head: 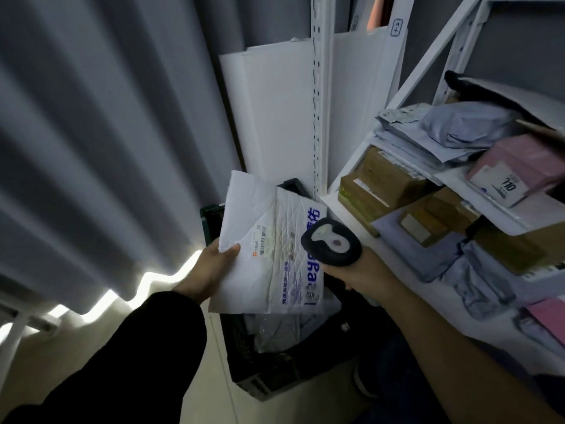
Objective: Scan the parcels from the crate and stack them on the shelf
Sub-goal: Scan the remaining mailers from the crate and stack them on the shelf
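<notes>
My left hand (214, 266) grips the lower left edge of a white padded mailer (269, 240) with blue lettering, held above the dark crate (244, 356). My right hand (357, 273) holds a black handheld scanner (331, 241), whose head lies over the mailer's right side. More grey parcels (275, 328) lie inside the crate, partly hidden by the mailer. The white shelf (336, 191) stands at the right, loaded with brown boxes (382, 182), grey poly bags (458, 130) and a pink parcel (516, 166).
A grey curtain (107, 133) hangs at the left with light under its hem. White boards (275, 117) lean behind the crate against a white slotted upright (319, 96). Lower shelf levels hold more grey bags (477, 280) and a pink packet (550, 319).
</notes>
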